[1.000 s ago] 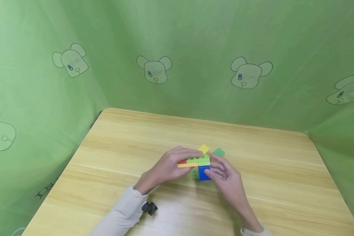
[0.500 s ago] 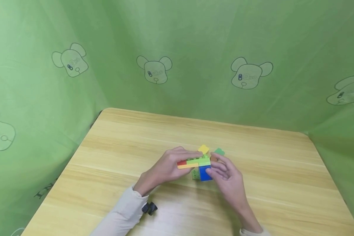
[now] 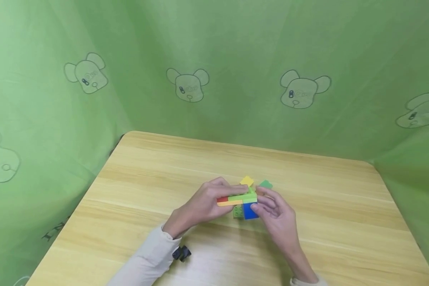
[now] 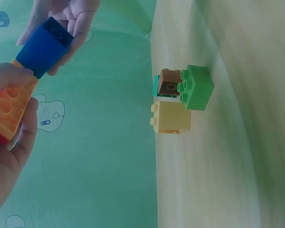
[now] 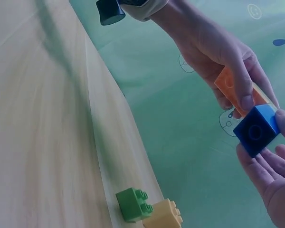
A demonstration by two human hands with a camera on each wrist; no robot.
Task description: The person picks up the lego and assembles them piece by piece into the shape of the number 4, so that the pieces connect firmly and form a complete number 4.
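Above the table, the left hand point(image 3: 203, 200) grips a joined stack of bricks by its left part: a red brick point(image 3: 222, 199), an orange brick point(image 3: 230, 203) and a lime brick point(image 3: 243, 197). A blue brick point(image 3: 250, 211) hangs under the stack's right end, its hollow underside showing in the right wrist view point(image 5: 255, 133). The right hand point(image 3: 280, 222) pinches the blue brick between thumb and fingers. In the left wrist view the blue brick point(image 4: 45, 47) adjoins the orange brick point(image 4: 9, 107), where the left thumb lies.
Loose bricks stand on the table point(image 3: 146, 178) beyond and below the hands: a green brick point(image 4: 199, 88), a yellow brick point(image 3: 247, 181), a brown brick point(image 4: 170, 81) and a darker green one point(image 3: 266, 184). A green curtain point(image 3: 236, 119) surrounds the table. A black device point(image 3: 181, 253) sits by the left cuff.
Both hands and the joined bricks have shifted slightly to the right. The left fingers reach a little farther along the stack's top. The loose bricks have stayed where they were.
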